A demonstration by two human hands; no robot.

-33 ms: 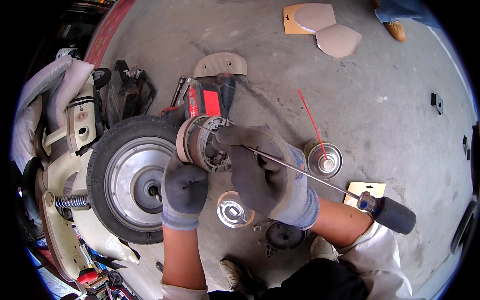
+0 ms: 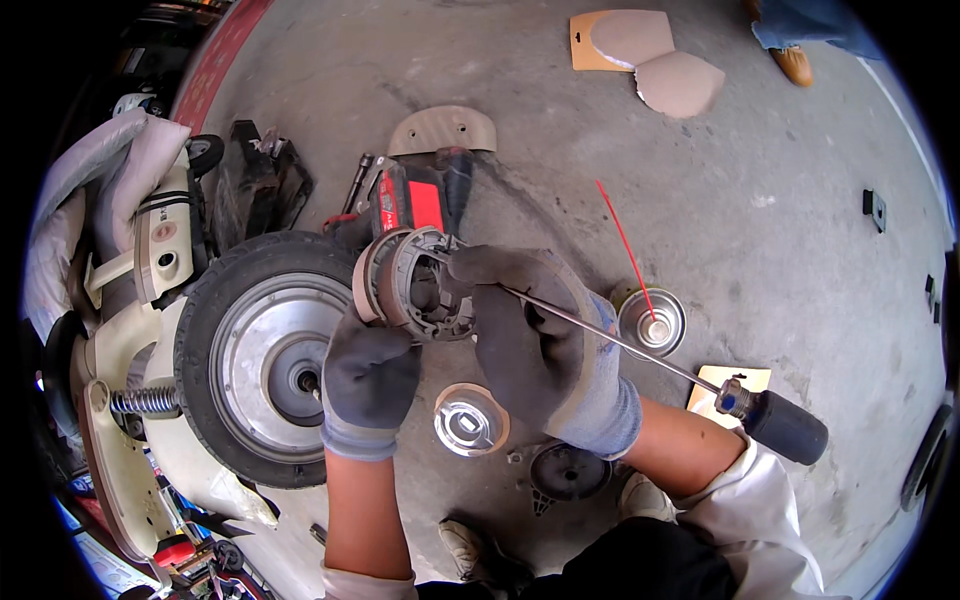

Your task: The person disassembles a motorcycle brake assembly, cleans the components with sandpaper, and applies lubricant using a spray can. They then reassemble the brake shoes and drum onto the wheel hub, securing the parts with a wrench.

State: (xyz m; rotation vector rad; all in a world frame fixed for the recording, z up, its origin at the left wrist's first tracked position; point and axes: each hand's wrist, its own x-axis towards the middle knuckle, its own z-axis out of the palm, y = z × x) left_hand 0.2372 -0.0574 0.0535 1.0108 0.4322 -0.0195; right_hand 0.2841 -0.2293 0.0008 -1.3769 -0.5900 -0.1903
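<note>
My left hand, in a grey and dark coated work glove, is closed round the lower left edge of a pair of curved brake shoes with a metal frame between them. My gloved right hand grips a long screwdriver by its thin shaft. Its black handle sticks out to the lower right, over my right forearm. The fingertips of that hand are at the right side of the brake shoes, and the shaft's tip points in among the metal parts. My right fingers partly hide the contact there.
A wheel on a cream scooter stands at left. Behind the brake shoes lies a red and black power tool near a tan curved plate. To the right stands a spray can with a red straw; a round tin sits below.
The right hand has shifted slightly right, away from the brake shoes, which have turned a little and show more of their inner frame. The screwdriver's handle has moved slightly up and left.
</note>
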